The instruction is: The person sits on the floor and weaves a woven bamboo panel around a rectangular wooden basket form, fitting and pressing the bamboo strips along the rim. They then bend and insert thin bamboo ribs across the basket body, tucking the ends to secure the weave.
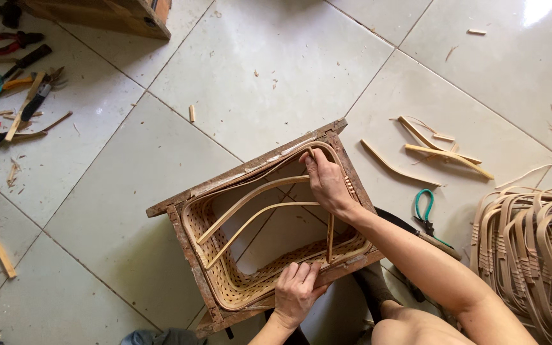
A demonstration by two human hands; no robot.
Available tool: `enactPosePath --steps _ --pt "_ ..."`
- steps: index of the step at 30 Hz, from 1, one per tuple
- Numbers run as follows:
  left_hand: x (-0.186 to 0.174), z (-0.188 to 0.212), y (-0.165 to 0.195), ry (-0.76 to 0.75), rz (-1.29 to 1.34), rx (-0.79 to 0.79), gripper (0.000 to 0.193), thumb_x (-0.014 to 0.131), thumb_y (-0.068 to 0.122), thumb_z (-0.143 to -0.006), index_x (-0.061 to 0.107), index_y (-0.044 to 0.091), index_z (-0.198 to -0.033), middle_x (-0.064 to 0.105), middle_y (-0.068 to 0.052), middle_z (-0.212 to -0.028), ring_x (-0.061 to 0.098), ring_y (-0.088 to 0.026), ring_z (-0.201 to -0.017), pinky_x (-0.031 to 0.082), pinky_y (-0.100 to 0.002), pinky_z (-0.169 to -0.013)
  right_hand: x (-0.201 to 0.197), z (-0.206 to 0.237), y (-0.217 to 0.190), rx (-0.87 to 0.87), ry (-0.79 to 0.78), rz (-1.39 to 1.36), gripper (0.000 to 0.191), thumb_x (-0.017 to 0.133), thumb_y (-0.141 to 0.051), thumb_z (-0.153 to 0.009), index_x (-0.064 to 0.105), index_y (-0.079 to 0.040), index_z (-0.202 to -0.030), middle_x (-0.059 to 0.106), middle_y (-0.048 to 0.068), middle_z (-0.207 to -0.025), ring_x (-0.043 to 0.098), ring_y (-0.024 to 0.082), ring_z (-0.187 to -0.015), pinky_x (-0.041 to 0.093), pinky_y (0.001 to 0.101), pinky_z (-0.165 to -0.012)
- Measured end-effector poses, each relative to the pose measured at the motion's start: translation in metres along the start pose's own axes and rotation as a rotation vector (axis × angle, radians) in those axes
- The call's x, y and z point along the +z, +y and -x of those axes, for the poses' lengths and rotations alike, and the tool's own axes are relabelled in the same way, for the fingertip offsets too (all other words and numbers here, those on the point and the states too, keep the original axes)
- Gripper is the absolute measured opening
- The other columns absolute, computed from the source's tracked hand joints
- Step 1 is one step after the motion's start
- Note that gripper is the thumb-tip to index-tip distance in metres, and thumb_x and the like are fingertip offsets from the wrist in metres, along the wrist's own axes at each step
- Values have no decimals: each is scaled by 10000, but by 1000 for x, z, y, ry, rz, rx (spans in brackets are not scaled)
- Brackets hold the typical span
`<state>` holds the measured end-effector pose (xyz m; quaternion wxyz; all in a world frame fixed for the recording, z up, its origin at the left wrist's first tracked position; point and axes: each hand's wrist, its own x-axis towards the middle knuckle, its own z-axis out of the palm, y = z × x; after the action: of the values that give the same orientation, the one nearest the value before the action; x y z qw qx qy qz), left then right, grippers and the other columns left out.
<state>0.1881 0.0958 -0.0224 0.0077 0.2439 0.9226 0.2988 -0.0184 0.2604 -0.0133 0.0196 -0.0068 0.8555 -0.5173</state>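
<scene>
The right hand (pixel 326 182), pinching a strip (pixel 260 191) at the far rim, is best steadied by the left hand (pixel 295 291), pressed flat on the frame (pixel 183 233).

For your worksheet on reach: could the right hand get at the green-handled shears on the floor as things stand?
Probably yes. The shears lie on open tile just beside the right forearm, nothing over them. The right hand would first have to let go of the basket rim.

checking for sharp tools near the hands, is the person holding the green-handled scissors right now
No, the green-handled scissors lie on the tiled floor, while the right hand and left hand are both on the woven basket.
</scene>
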Motion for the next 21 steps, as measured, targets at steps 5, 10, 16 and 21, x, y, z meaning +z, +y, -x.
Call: enactPosePath --steps 5,10,16,21 --pt "-6 -5 4 14 0 -28 598 887 286 -674 676 43 -1178 589 -79 -951 581 -277 -898 518 -409 -792 14 -8 15 57 -147 20 325 344 -290 -1114 551 -47 -1052 529 31 -610 421 128 -456 333 298 -379" --pt "-13 -18 4 -131 157 -190 670 918 390 -681 668 34 -1191 650 -127 -1104 611 -303 -998 537 -418 -805 21 -10 26 17 -172 33 322 340 -279 -1120 535 -39 -1027 549 32 -601 429 115 -439 335 279 -355" --pt "-23 -30 -31 -16 420 -509 354 703 280 -946 683 91 -1244 698 -90 -1257 635 -228 -1198 521 -367 -1010 24 -9 31 -23 -143 79 302 346 -261 -1119 515 -26 -1035 573 51 -610 480 126 -442 366 294 -349" --pt "-31 -54 -66 229 281 -344 262 653 265 -981 694 107 -1186 743 -78 -1174 669 -207 -1144 545 -351 -1009 22 -9 25 -97 -106 76 300 359 -249 -1125 515 -10 -1032 624 86 -644 565 148 -473 425 305 -381"
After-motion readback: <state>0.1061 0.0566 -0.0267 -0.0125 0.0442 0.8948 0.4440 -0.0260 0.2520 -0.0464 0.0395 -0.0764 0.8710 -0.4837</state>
